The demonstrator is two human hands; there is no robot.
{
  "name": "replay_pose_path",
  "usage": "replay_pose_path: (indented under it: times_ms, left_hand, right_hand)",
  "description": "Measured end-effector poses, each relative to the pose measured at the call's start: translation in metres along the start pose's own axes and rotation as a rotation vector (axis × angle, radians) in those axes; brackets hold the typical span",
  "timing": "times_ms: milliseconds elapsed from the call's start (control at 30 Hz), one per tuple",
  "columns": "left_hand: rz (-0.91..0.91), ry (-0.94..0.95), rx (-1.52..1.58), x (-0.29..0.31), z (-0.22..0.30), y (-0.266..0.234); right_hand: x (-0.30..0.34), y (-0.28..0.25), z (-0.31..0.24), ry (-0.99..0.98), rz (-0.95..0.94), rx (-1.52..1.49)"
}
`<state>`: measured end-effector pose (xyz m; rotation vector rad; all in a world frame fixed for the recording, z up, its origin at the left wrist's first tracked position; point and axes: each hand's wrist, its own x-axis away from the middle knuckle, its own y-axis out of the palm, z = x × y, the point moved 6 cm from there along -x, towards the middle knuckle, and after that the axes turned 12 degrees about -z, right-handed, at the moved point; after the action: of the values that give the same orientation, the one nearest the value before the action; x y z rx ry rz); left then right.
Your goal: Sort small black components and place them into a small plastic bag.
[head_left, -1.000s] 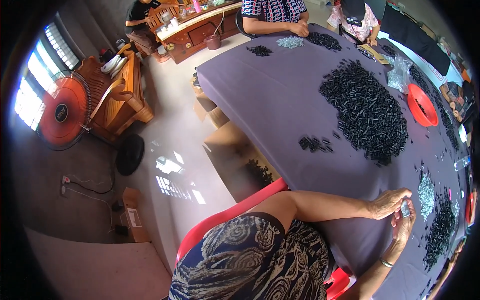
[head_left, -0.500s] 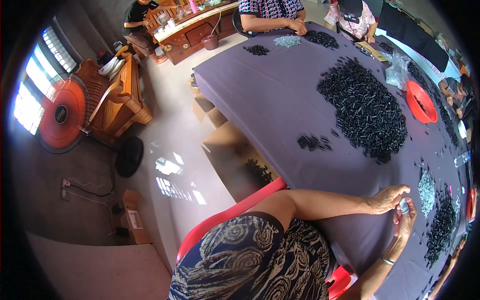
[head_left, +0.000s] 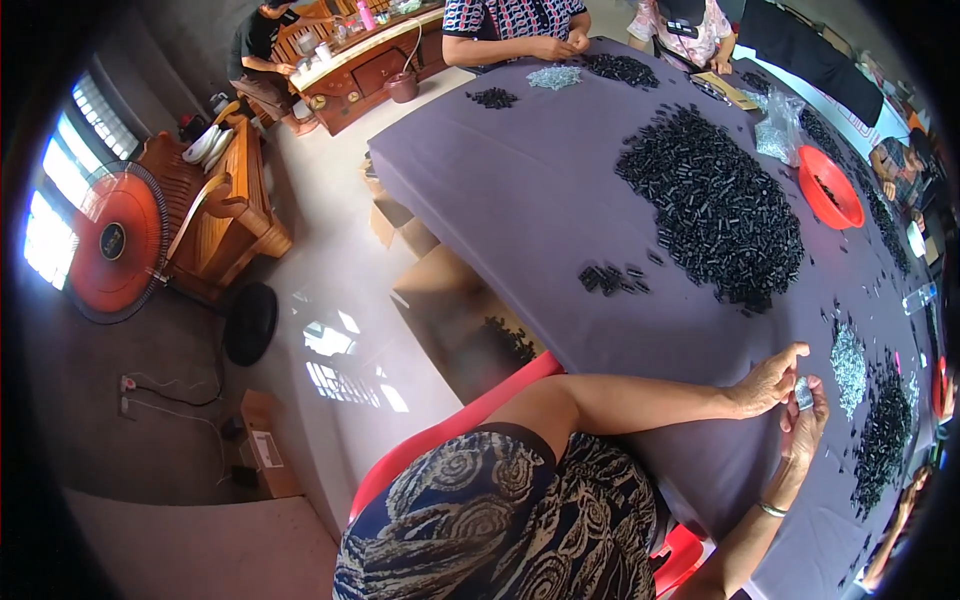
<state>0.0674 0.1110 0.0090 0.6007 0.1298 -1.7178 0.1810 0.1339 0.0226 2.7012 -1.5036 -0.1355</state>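
My left hand (head_left: 766, 388) is over the near right part of the cloth-covered table (head_left: 500, 200), its index finger reaching forward and the other fingers curled. Anything in its grasp is too small or hidden to make out. Close against it, my right hand (head_left: 803, 428) is closed around a small silvery, shiny piece (head_left: 804, 393), whose kind I cannot tell. Just beyond my hands lies a heap of small silvery pieces (head_left: 848, 368). Beside that is a pile of short black tube-like pieces (head_left: 884, 440).
A large heap of black pieces (head_left: 710, 205) covers the table's middle, with a small cluster (head_left: 612, 280) nearer me. Farther off stand a red bowl (head_left: 830, 188) and a clear plastic bag (head_left: 778, 130). Other people (head_left: 515, 30) sit around the table. A fan (head_left: 113, 242) stands left.
The whole view has shifted slightly, so the table's things appear a little farther left. My hands stay close together, and the right one keeps the silvery piece.
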Motion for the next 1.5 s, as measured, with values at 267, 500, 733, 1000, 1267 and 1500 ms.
replay_pose_path:
  times_ms: [267, 500, 733, 1000, 1267, 1500]
  left_hand:
    - [0.032, -0.087, 0.115, -0.001, 0.001, -0.001]
    - [0.045, 0.018, 0.032, -0.002, -0.004, 0.003]
    - [0.089, 0.095, -0.095, 0.001, 0.003, -0.003]
    - [0.047, 0.080, -0.111, 0.003, -0.003, 0.006]
    - [-0.016, -0.087, 0.145, 0.007, 0.014, -0.012]
    - [-0.007, -0.116, 0.142, -0.004, 0.003, -0.009]
  right_hand:
    - [0.003, 0.001, -0.006, -0.063, 0.074, 0.046]
    - [-0.003, -0.012, 0.002, -0.087, 0.052, 0.117]
    - [-0.001, 0.000, -0.006, -0.087, 0.145, 0.136]
    - [0.014, -0.004, -0.011, -0.071, 0.186, 0.170]
    - [-0.002, 0.010, 0.000, 0.027, 0.135, -0.015]
    - [0.005, 0.003, -0.017, 0.051, -0.024, -0.186]
